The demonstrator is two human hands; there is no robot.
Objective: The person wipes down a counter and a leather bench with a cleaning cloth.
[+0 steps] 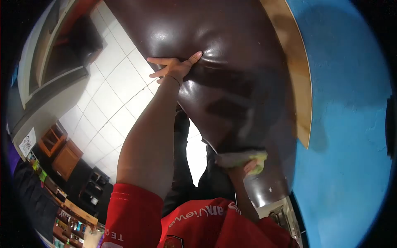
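Observation:
A long padded surface [248,95] in shiny dark brown, leather-like material stretches away before me. Near its left edge, my left hand [175,68] presses on it with fingers spread and nothing in them. The thumb lies on the padding, which creases beside it, while other fingers reach over the edge. Closer to my body on the right, my right hand [250,166] is closed around a grey and yellow-green cloth [259,162] lying against the padding. Motion blurs the cloth, and part of that hand is hidden by it.
A curved wooden panel [304,82] runs along the right side, against a blue wall [347,124]. White floor tiles [111,87] show at left. Beyond them stand a wooden cabinet [67,160] and shelves [78,211] with several small items.

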